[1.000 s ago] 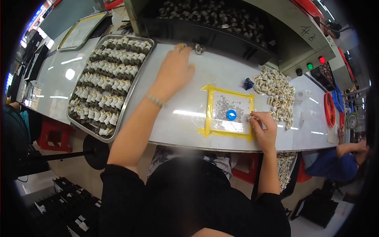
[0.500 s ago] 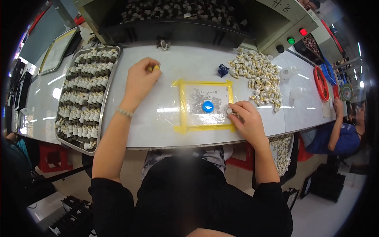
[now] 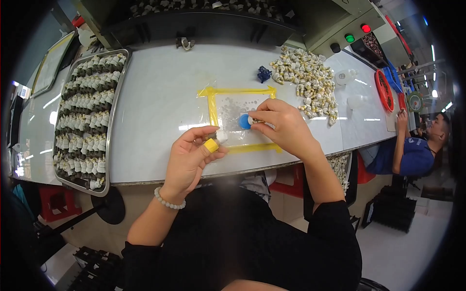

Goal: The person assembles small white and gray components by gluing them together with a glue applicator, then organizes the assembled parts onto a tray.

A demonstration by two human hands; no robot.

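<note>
My left hand (image 3: 191, 155) holds a small part with a yellow end (image 3: 211, 145) and a white tip near the front edge of the white table (image 3: 160, 97). My right hand (image 3: 281, 123) pinches a tiny white piece beside a blue round cap (image 3: 244, 121). Both hands meet over a clear sheet framed in yellow tape (image 3: 211, 107), scattered with several tiny pale bits.
A metal tray (image 3: 113, 121) with rows of small white-and-dark parts lies at the left. A heap of pale loose parts (image 3: 310, 82) and a small dark blue piece (image 3: 263, 73) lie at the right. A dark bin (image 3: 204, 24) stands behind. Another person (image 3: 412, 150) sits at far right.
My left hand has come back from the far side of the table to the taped sheet, now holding the yellow-ended part. My right hand has moved to the blue cap.
</note>
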